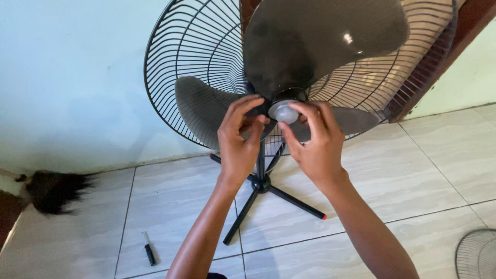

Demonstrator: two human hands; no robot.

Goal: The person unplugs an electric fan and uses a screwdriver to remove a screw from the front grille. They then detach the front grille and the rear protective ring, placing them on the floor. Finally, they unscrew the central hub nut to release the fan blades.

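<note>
A standing fan with smoky translucent blades (320,46) fills the upper middle, its rear wire guard (194,57) behind the blades and no front guard on it. At the blade hub sits a clear plastic cap (282,111). My right hand (315,142) pinches that cap with thumb and fingers. My left hand (238,137) rests beside it with its fingers on the hub and the lower left blade (201,106).
The fan's black cross-shaped base (263,188) stands on pale floor tiles against a light blue wall. A small black-handled screwdriver (149,249) lies on the floor at lower left. A dark feather duster (51,191) sits at the far left. Another wire guard (478,256) shows at the lower right corner.
</note>
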